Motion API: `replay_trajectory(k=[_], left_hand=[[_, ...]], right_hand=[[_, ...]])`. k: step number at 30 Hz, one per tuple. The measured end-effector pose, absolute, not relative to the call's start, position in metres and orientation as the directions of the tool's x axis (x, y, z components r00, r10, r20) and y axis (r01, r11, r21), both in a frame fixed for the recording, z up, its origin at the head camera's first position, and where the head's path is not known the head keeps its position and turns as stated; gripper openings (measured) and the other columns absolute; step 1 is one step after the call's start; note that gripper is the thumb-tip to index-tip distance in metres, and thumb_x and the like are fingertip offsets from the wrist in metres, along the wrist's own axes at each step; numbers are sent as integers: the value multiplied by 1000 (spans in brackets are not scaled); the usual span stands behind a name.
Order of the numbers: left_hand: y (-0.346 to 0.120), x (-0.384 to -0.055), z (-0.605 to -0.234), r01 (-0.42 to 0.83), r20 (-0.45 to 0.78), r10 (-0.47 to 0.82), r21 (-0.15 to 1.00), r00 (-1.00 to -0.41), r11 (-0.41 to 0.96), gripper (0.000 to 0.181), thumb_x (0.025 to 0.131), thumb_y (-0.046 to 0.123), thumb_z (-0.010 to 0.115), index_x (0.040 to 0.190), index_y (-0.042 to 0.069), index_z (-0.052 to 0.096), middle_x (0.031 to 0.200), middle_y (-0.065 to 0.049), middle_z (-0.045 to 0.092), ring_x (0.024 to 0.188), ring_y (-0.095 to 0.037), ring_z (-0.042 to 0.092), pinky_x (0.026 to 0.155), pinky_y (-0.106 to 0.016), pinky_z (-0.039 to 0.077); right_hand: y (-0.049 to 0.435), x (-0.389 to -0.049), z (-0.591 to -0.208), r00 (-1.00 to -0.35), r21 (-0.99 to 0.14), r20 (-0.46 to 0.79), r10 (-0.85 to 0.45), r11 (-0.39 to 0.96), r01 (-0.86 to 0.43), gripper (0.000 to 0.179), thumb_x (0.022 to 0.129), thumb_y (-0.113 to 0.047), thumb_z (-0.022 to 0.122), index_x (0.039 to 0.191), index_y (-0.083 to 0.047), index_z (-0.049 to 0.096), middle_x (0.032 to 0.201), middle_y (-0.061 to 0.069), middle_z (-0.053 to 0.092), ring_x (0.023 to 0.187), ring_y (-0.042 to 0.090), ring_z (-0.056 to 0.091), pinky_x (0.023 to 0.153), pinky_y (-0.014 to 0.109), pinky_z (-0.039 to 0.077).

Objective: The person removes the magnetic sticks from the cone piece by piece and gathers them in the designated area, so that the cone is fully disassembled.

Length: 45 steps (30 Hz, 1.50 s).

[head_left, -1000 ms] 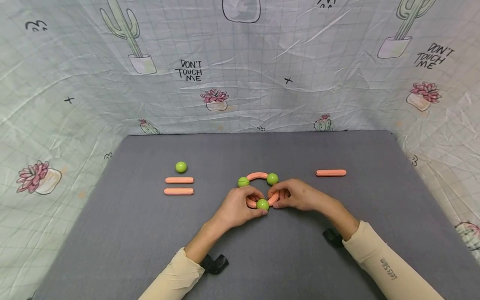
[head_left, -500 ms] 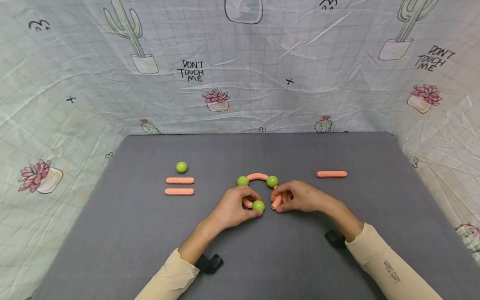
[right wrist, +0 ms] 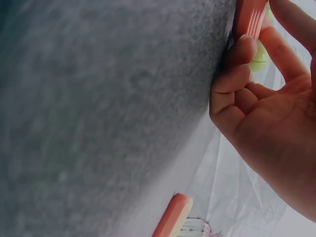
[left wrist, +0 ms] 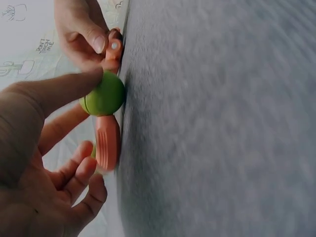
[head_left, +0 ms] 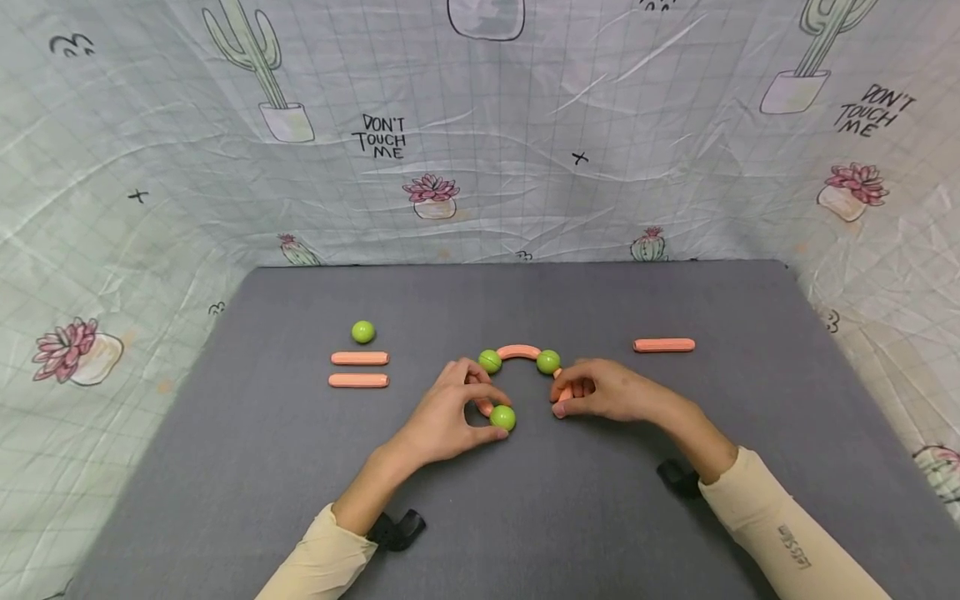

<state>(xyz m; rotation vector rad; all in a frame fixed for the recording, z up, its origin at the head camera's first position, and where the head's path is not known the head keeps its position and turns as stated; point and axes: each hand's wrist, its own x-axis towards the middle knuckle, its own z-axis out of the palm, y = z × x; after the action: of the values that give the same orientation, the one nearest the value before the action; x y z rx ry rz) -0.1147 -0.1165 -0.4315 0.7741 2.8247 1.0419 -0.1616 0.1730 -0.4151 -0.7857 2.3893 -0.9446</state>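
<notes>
A chain of green balls and curved orange sticks lies mid-table, its front side gapped. My left hand [head_left: 447, 417] pinches the front green ball [head_left: 502, 418] between thumb and index finger. From that ball a curved orange stick [left wrist: 107, 143] runs back, partly hidden by my fingers in the head view. Across the gap, my right hand [head_left: 606, 390] pinches another orange stick [head_left: 566, 392] by its near end, which shows a small pale dot in the left wrist view. Two more green balls, left [head_left: 490, 361] and right [head_left: 548, 362], flank the far orange stick [head_left: 517, 352].
On the grey table [head_left: 480, 517], a loose green ball [head_left: 363, 332] and two straight orange sticks, upper [head_left: 360, 358] and lower [head_left: 358, 381], lie to the left. One straight stick [head_left: 663, 345] lies right. A cactus-print cloth [head_left: 495, 125] stands behind.
The front green ball has come apart from the right-hand stick, opening the ring. My left hand has moved left with the ball; my right hand has shifted slightly right with its stick.
</notes>
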Motion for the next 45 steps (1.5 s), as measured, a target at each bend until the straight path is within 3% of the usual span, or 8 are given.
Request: replay_trajectory(k=[6, 19, 23, 26, 29, 35, 41, 45], left_hand=[[-124, -111, -432, 411, 110, 455, 648, -884, 641, 22, 80, 36, 92, 98, 32, 79, 111, 6, 54, 105, -10, 43, 92, -32, 45], [-132, -109, -434, 380, 98, 436, 682, -894, 625, 7, 91, 33, 82, 95, 27, 81, 116, 3, 57, 106, -13, 51, 90, -34, 46], [-142, -106, -432, 311, 39, 402, 703, -915, 640, 8, 91, 28, 83, 97, 26, 77, 120, 0, 54, 105, -14, 55, 89, -33, 47], [-148, -106, -431, 277, -4, 398, 710, -918, 648, 15, 92, 29, 81, 105, 25, 76, 128, -3, 53, 95, -16, 56, 81, -29, 47], [-152, -107, -429, 272, -27, 411, 710, -911, 650, 22, 94, 32, 80, 113, 24, 75, 134, -4, 54, 95, -17, 57, 80, -30, 47], [-158, -108, -426, 313, -26, 458, 697, -889, 646, 23, 94, 34, 79, 114, 24, 77, 129, 1, 59, 118, -18, 60, 99, -40, 51], [-162, -103, -426, 298, -43, 463, 711, -885, 636, 15, 95, 36, 78, 107, 28, 77, 125, 3, 61, 106, -16, 60, 83, -29, 48], [-162, -101, -429, 297, -36, 458, 715, -888, 633, 10, 95, 38, 78, 104, 33, 77, 121, 6, 61, 104, -15, 60, 83, -28, 49]], right_hand=[[179, -158, -413, -765, -695, -193, -614, 636, -335, 14, 93, -29, 80, 104, -21, 79, 89, 1, 56, 78, 14, 49, 67, 25, 43], [198, -150, -408, -793, -744, -151, -590, 596, -302, 21, 92, -21, 81, 112, -16, 78, 104, 6, 60, 91, 14, 58, 81, 23, 50], [196, -153, -410, -775, -769, -142, -616, 562, -306, 19, 93, -17, 80, 108, -12, 70, 103, 7, 62, 91, 16, 62, 81, 24, 52], [197, -156, -409, -769, -798, -154, -621, 536, -273, 27, 92, -12, 80, 107, -7, 59, 102, 11, 64, 90, 19, 66, 79, 25, 54], [199, -158, -408, -777, -817, -168, -607, 527, -235, 35, 91, -10, 80, 114, -5, 54, 105, 14, 64, 91, 20, 67, 78, 26, 54], [204, -157, -407, -790, -802, -183, -586, 554, -225, 53, 94, -13, 78, 141, -9, 54, 107, 13, 68, 90, 18, 68, 79, 26, 54], [206, -155, -408, -792, -776, -198, -578, 586, -233, 51, 96, -14, 75, 144, -15, 58, 107, 10, 70, 87, 16, 67, 76, 27, 54], [208, -154, -409, -789, -771, -196, -583, 588, -243, 50, 96, -14, 75, 144, -16, 59, 106, 9, 70, 85, 16, 66, 75, 27, 53]])
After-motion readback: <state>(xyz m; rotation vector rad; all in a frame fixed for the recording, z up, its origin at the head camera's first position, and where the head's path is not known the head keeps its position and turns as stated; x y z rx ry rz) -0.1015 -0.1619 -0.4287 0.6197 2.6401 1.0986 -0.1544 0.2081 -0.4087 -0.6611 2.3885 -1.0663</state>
